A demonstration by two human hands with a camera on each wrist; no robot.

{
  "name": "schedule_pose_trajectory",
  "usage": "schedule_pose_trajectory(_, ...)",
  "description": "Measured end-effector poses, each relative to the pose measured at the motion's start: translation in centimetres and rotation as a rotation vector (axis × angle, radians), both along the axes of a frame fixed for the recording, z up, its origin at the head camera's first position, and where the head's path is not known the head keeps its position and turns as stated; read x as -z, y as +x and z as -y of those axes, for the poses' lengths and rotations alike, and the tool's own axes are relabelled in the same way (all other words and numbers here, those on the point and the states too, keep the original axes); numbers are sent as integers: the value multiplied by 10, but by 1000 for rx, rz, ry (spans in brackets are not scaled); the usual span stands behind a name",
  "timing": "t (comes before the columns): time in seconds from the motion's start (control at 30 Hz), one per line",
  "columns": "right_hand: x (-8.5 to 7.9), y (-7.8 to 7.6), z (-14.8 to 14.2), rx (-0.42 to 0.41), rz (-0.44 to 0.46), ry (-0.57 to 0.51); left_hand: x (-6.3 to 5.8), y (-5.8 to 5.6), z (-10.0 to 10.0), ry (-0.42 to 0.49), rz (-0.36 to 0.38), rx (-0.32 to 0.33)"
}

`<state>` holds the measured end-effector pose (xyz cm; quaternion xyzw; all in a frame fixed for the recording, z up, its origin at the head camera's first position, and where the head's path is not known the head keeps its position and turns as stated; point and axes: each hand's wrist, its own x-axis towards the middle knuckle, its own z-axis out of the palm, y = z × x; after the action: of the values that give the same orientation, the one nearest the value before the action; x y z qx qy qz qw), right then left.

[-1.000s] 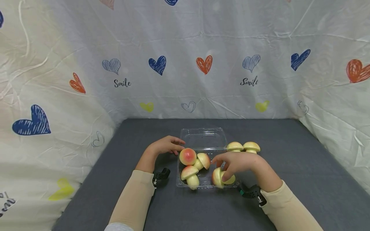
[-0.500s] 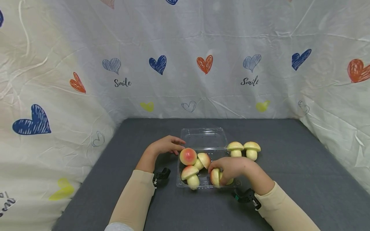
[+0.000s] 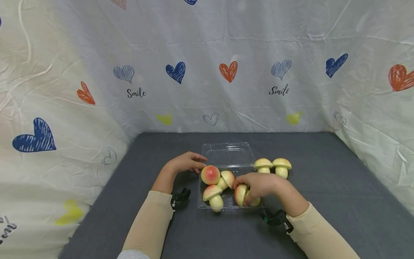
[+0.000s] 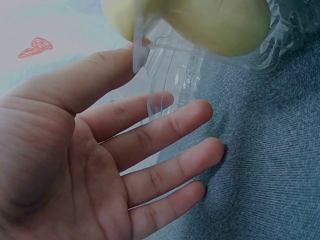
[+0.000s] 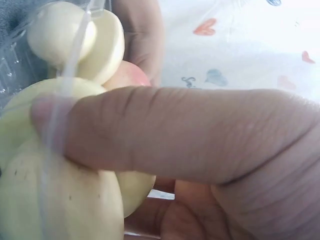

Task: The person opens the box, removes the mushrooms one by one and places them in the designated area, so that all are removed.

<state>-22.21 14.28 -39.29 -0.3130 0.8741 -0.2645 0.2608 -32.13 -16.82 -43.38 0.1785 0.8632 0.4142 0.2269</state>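
Inside the box point(image 3: 229, 202), the right hand point(image 3: 262, 184) grips a mushroom point(image 3: 240, 195), probably light, best stem-held; at the box's side, the left hand point(image 3: 185, 163) lies straight-fingered.

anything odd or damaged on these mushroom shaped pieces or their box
Small dark specks mark one pale yellow mushroom-shaped piece, lower left in the right wrist view, where its surface is otherwise plain. Nothing looks spilled around the clear plastic box.

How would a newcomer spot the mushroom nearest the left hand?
On the dark grey table, an open clear container lies with its lid folded back. In the container's far-left corner, beside the left hand, sits the mushroom. Its red-centred cap faces the head camera and hides its stem, while the two mushrooms next to it show theirs.
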Motion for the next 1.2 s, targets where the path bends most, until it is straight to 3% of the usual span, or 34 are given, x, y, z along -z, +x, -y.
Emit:
schedule_pose_trajectory(0.4, -5, -6, -9, 5, -67, -102, 0, 0, 1, 8, 0, 5)
schedule_pose_trajectory(1.2, -23, -5, -35, 136, -146, -182, 1, 0, 1, 10, -11, 12)
